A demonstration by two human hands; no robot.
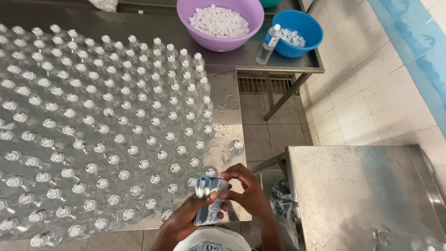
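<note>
My left hand (183,221) grips a stack of blue-and-white label sleeves (209,204) from below, near the front edge of the steel table (227,97). My right hand (248,190) pinches the top of the same stack with its fingertips. Just beyond the hands stand many clear capped bottles (107,130), packed in rows across the table. One bottle (236,148) stands apart at the table's right edge.
A purple bowl (218,42) of white caps and a blue bowl (302,25) with a labelled bottle (269,44) sit at the back. A second wet steel table (362,195) is on the right. Tiled floor and a drain grate (258,84) lie between.
</note>
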